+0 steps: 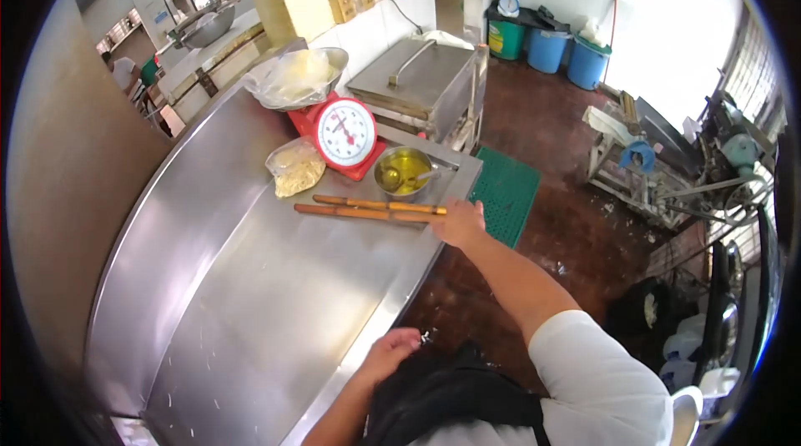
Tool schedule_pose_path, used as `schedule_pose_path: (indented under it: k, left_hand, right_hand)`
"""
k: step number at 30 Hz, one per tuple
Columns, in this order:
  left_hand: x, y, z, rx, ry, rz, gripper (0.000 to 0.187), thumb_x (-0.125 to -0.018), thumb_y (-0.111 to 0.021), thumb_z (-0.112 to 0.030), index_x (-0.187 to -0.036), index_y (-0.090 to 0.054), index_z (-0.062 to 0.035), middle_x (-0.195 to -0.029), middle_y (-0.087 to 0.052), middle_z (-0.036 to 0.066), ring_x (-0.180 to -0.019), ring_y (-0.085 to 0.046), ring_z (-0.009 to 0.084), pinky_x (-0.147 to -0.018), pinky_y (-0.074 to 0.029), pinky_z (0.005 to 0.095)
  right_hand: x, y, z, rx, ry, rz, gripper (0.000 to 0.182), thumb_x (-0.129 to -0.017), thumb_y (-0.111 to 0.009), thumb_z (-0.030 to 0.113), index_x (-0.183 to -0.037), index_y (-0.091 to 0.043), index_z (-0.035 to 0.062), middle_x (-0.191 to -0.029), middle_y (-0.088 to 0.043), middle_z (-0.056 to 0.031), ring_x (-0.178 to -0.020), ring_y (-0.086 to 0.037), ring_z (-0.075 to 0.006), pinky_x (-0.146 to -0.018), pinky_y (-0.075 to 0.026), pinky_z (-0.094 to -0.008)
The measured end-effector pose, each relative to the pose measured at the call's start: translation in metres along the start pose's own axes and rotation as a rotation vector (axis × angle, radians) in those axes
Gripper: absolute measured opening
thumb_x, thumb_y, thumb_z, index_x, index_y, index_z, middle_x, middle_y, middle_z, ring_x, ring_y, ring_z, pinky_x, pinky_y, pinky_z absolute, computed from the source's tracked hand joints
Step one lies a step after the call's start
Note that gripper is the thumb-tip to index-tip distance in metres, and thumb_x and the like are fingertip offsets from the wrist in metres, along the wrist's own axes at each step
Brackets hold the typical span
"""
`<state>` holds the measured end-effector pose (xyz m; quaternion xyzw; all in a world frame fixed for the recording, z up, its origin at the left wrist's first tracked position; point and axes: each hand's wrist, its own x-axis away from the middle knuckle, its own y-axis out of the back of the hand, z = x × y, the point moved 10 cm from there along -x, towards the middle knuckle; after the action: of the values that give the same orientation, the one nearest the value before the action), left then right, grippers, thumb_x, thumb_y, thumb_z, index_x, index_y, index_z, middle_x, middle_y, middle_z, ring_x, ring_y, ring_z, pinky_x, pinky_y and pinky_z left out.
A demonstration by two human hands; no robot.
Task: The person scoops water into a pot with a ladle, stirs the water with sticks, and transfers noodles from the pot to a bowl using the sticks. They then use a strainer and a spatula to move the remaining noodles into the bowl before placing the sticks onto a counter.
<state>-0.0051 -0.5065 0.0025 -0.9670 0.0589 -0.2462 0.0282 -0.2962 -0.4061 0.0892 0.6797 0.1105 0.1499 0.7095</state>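
Two long, slender wooden rods (367,211) lie side by side on the steel worktable (275,312). My right hand (460,222) is at their right ends by the table edge, its fingers closed around at least one rod; the exact grip is partly hidden. Low in front of me, my left hand (392,354) is over the table's front edge, fingers loosely bent and apart from the rods. Behind the rods stands a metal bowl (380,175) of yellow liquid with a utensil in it. A clear plastic bag (299,169) of pale crumbly stuff rests left of the bowl.
A red dial scale (346,133) carries a pan with a plastic bag (292,79). Beyond it is a lidded steel box (413,79). A green mat (506,194) lies on the floor. Blue bins (548,51) and a belt-driven machine (726,154) stand farther off.
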Motion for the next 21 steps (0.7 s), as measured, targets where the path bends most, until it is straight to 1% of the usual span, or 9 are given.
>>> schedule_pose_path:
  k: [4, 6, 7, 9, 12, 16, 18, 19, 21]
  left_hand:
    - [-0.026, 0.077, -0.051, 0.115, -0.131, -0.437, 0.035, -0.089, -0.062, -0.021, -0.115, -0.057, 0.0024, -0.105, -0.062, 0.008, -0.098, -0.057, 0.0152, -0.089, -0.044, 0.0284]
    - [-0.057, 0.117, -0.064, -0.016, -0.284, -0.519, 0.039, -0.089, -0.062, -0.02, -0.119, -0.053, 0.0027, -0.11, -0.061, 0.012, -0.103, -0.056, 0.0187, -0.092, -0.043, 0.0313]
    - [-0.083, 0.13, -0.063, -0.019, -0.279, -0.495, 0.039, -0.089, -0.062, -0.02, -0.119, -0.053, 0.0027, -0.11, -0.061, 0.012, -0.103, -0.056, 0.0187, -0.092, -0.043, 0.0313]
    - [-0.113, 0.154, -0.063, -0.032, -0.334, -0.662, 0.043, -0.088, -0.062, -0.02, -0.123, -0.05, 0.0022, -0.115, -0.059, 0.014, -0.106, -0.055, 0.0219, -0.092, -0.042, 0.0335]
    - [-0.125, 0.141, -0.102, -0.106, -0.476, -0.679, 0.042, -0.087, -0.063, -0.018, -0.122, -0.052, 0.0022, -0.12, -0.057, 0.017, -0.106, -0.056, 0.0251, -0.092, -0.044, 0.0349]
    - [-0.088, 0.067, -0.167, -0.406, -0.632, -0.468, 0.04, -0.085, -0.064, -0.014, -0.12, -0.053, 0.003, -0.12, -0.057, 0.018, -0.108, -0.056, 0.0263, -0.095, -0.043, 0.0343]
    - [-0.094, 0.007, -0.151, -0.321, -0.554, -0.061, 0.035, -0.083, -0.065, -0.011, -0.114, -0.057, 0.0023, -0.115, -0.059, 0.018, -0.104, -0.059, 0.0264, -0.093, -0.044, 0.0328]
    - [-0.094, -0.018, -0.144, -0.318, -0.569, 0.041, 0.035, -0.083, -0.065, -0.011, -0.114, -0.057, 0.0023, -0.115, -0.059, 0.018, -0.104, -0.059, 0.0264, -0.093, -0.044, 0.0328]
    - [-0.095, -0.08, -0.116, -0.279, -0.516, 0.436, 0.038, -0.086, -0.063, -0.018, -0.119, -0.054, -0.0007, -0.11, -0.06, 0.011, -0.103, -0.055, 0.0206, -0.092, -0.042, 0.0327]
  right_hand:
    - [0.015, -0.035, 0.013, -0.148, 0.1, 0.248, 0.052, -0.084, -0.06, 0.044, -0.117, -0.05, 0.0048, -0.109, -0.06, -0.0204, -0.098, -0.062, -0.0349, -0.077, -0.051, -0.0454]
    - [0.037, -0.046, 0.025, -0.337, 0.173, 0.224, 0.05, -0.086, -0.058, 0.04, -0.123, -0.046, 0.0092, -0.11, -0.058, -0.0198, -0.091, -0.063, -0.0362, -0.073, -0.051, -0.048]
    - [0.045, -0.043, 0.027, -0.337, 0.148, 0.226, 0.05, -0.086, -0.058, 0.04, -0.123, -0.046, 0.0092, -0.11, -0.058, -0.0198, -0.091, -0.063, -0.0362, -0.073, -0.051, -0.048]
    - [0.069, -0.04, 0.029, -0.359, 0.06, 0.256, 0.053, -0.087, -0.057, 0.032, -0.132, -0.038, 0.0102, -0.108, -0.057, -0.0167, -0.094, -0.062, -0.0339, -0.079, -0.051, -0.046]
    - [0.073, -0.04, 0.036, -0.29, 0.065, 0.173, 0.06, -0.085, -0.058, 0.026, -0.137, -0.033, 0.0115, -0.108, -0.056, -0.0153, -0.097, -0.06, -0.0341, -0.08, -0.051, -0.047]
    - [0.057, -0.045, 0.031, -0.33, 0.015, 0.085, 0.058, -0.083, -0.058, 0.023, -0.136, -0.037, 0.013, -0.109, -0.055, -0.0145, -0.104, -0.057, -0.0321, -0.083, -0.049, -0.0429]
    - [0.057, -0.031, 0.023, -0.319, -0.02, 0.045, 0.057, -0.081, -0.061, 0.026, -0.134, -0.042, 0.0131, -0.114, -0.055, -0.0146, -0.109, -0.055, -0.029, -0.088, -0.045, -0.0401]
    - [0.061, -0.024, 0.015, -0.274, -0.049, 0.025, 0.061, -0.079, -0.064, 0.031, -0.134, -0.043, 0.0133, -0.119, -0.054, -0.0142, -0.113, -0.052, -0.0275, -0.092, -0.043, -0.0399]
    - [0.087, -0.01, -0.023, -0.231, -0.126, -0.033, 0.075, -0.072, -0.07, 0.042, -0.135, -0.042, 0.014, -0.129, -0.05, -0.0124, -0.123, -0.045, -0.026, -0.098, -0.038, -0.0411]
